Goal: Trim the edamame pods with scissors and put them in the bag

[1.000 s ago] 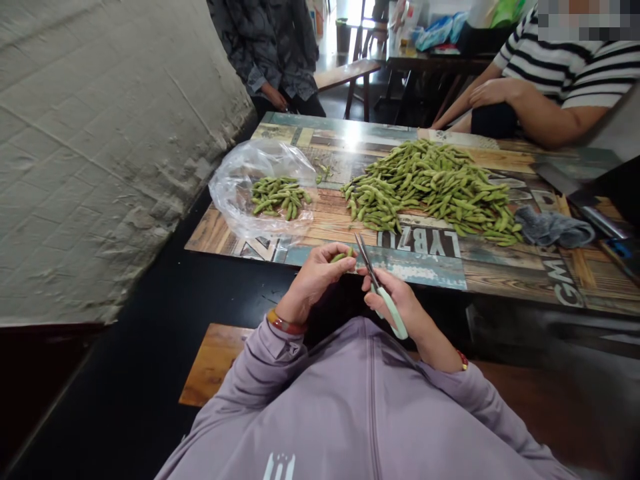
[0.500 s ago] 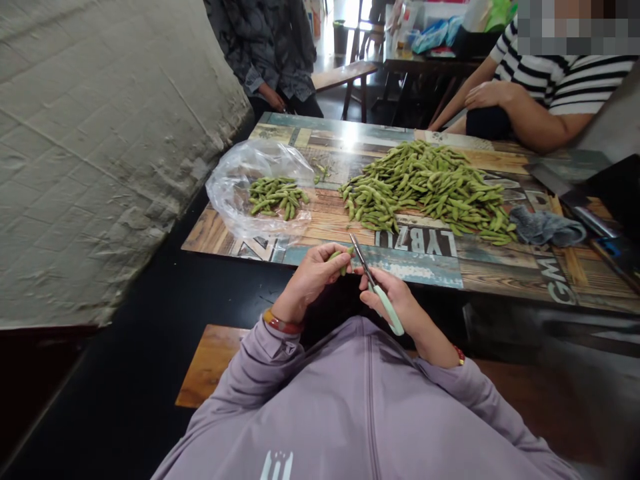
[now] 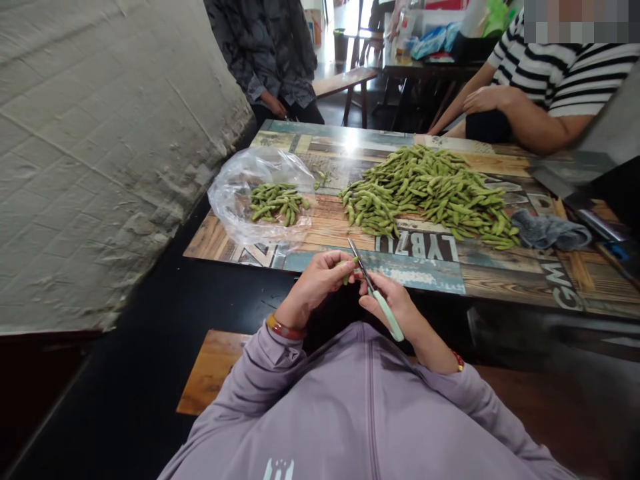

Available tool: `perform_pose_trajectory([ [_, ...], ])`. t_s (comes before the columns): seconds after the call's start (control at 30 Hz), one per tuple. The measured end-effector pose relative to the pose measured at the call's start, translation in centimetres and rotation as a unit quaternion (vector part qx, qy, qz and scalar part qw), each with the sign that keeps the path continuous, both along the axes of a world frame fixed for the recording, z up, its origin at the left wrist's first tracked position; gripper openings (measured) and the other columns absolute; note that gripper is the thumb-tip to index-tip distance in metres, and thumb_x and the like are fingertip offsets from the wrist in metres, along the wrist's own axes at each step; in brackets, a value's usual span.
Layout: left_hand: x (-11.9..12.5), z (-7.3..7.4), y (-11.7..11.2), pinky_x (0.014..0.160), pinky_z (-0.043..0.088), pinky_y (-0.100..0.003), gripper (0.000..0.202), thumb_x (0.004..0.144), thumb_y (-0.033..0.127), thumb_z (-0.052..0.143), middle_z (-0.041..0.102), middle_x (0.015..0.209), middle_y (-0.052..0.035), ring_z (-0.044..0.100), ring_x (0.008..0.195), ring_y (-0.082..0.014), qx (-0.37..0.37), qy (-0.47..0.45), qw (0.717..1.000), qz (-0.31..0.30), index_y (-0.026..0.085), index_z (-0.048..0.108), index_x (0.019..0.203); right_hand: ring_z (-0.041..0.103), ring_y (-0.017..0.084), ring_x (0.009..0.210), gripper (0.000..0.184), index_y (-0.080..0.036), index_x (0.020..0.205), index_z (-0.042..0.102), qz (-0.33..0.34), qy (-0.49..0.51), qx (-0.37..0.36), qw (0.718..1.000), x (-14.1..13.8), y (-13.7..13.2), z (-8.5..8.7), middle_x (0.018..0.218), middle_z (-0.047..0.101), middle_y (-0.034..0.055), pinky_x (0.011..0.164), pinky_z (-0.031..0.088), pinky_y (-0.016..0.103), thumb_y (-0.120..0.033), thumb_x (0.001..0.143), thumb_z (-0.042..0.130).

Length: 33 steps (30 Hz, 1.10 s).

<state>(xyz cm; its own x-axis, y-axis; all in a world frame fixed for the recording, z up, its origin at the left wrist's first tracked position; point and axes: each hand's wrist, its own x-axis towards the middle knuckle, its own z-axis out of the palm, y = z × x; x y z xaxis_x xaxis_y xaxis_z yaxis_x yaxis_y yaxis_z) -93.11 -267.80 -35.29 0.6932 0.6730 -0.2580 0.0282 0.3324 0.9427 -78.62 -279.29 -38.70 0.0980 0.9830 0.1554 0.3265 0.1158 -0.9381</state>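
A: State of the left hand [image 3: 320, 279]?

B: Fingers closed in a pinch on a green pod [image 3: 346, 279] at the near edge of the bench [image 3: 500, 277]. Fingers hide much of it; cannot tell whether a second pod is there too.

A: And the right hand [image 3: 393, 300]?

B: Curled shut around the pale green handle of the scissors [image 3: 388, 315]. Blades point away from the body and lie nearly together, right at the pod's end. Cannot tell whether they have cut through.

A: How far along, by your reading?

B: Early, I judge. A small lot of pods [image 3: 279, 203] lies within the outline of the clear plastic bag [image 3: 233, 193], apparently the finished portion. A few green bits [image 3: 323, 179] sit just beside it.

A: And left to do?

B: Most of it, presumably: the big heap of pods [image 3: 425, 190] spreads over the middle of the bench, well larger than the bagged lot. Its right end comes near a grey cloth [image 3: 553, 230].

A: Uncertainty?

B: At this scale, trimmed and untrimmed ends look alike; the estimate rests on pile size alone.
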Motion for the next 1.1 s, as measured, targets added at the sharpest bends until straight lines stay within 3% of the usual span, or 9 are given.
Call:
perform_pose_trajectory([
  [0.13, 0.1, -0.1, 0.0, 0.041, 0.019, -0.018, 0.043, 0.071, 0.051, 0.08, 0.06, 0.059, 0.0012, 0.036, 0.042, -0.0018, -0.006, 0.002, 1.0, -0.006, 0.013, 0.06, 0.073, 0.055, 0.016, 0.07, 0.036, -0.017, 0.109, 0.065, -0.01, 0.01, -0.019, 1.0, -0.2, -0.1, 0.0, 0.083, 0.06, 0.0033, 0.064, 0.048, 0.029, -0.048, 0.09, 0.06],
  [0.27, 0.2, -0.4, 0.0, 0.04, 0.02, -0.018, 0.041, 0.072, 0.049, 0.08, 0.06, 0.059, 0.0008, 0.036, 0.041, -0.0017, -0.015, -0.019, 1.0, 0.006, 0.013, 0.059, 0.075, 0.052, 0.013, 0.06, 0.041, -0.018, 0.114, 0.064, -0.014, 0.05, -0.064, 0.997, -0.5, -0.3, -0.4, 0.083, 0.058, 0.0028, 0.051, 0.047, 0.025, -0.052, 0.09, 0.06],
  [0.43, 0.2, -1.0, 0.2, 0.042, 0.022, -0.015, 0.036, 0.067, 0.034, 0.085, 0.066, 0.077, -0.0005, 0.04, 0.046, -0.0005, -0.048, -0.078, 0.991, 0.097, 0.013, 0.06, 0.081, 0.051, 0.01, 0.051, 0.05, -0.02, 0.12, 0.06, -0.057, 0.13, -0.106, 0.984, -0.7, -0.6, -0.7, 0.081, 0.054, -0.0009, 0.045, 0.048, 0.024, -0.058, 0.087, 0.062],
  [0.63, 0.3, -1.2, 0.6, 0.043, 0.025, -0.013, 0.04, 0.057, 0.023, 0.089, 0.062, 0.078, 0.0029, 0.041, 0.05, -0.0002, -0.108, -0.15, 0.962, 0.201, 0.014, 0.058, 0.081, 0.054, 0.011, 0.062, 0.046, -0.02, 0.122, 0.058, -0.046, 0.107, -0.078, 0.99, -0.5, -0.7, -1.0, 0.087, 0.054, 0.0003, 0.057, 0.051, 0.025, -0.052, 0.089, 0.062],
  [0.8, 0.3, -1.0, 0.5, 0.044, 0.027, -0.014, 0.035, 0.061, 0.02, 0.086, 0.052, 0.069, 0.006, 0.04, 0.051, -0.0012, -0.121, -0.174, 0.957, 0.196, 0.015, 0.057, 0.08, 0.052, 0.012, 0.066, 0.043, -0.019, 0.121, 0.058, -0.039, 0.096, -0.07, 0.992, -0.8, -0.7, -0.8, 0.089, 0.054, 0.0015, 0.058, 0.049, 0.026, -0.047, 0.089, 0.062],
  [1.1, 0.8, -1.0, -0.3, 0.048, 0.031, -0.014, 0.032, 0.062, 0.02, 0.085, 0.054, 0.069, 0.0054, 0.042, 0.053, -0.0014, -0.109, -0.165, 0.96, 0.199, 0.015, 0.059, 0.079, 0.052, 0.013, 0.067, 0.046, -0.021, 0.122, 0.057, -0.036, 0.069, -0.072, 0.994, -0.8, -0.2, -0.4, 0.094, 0.057, 0.0039, 0.055, 0.044, 0.024, -0.048, 0.086, 0.064],
])
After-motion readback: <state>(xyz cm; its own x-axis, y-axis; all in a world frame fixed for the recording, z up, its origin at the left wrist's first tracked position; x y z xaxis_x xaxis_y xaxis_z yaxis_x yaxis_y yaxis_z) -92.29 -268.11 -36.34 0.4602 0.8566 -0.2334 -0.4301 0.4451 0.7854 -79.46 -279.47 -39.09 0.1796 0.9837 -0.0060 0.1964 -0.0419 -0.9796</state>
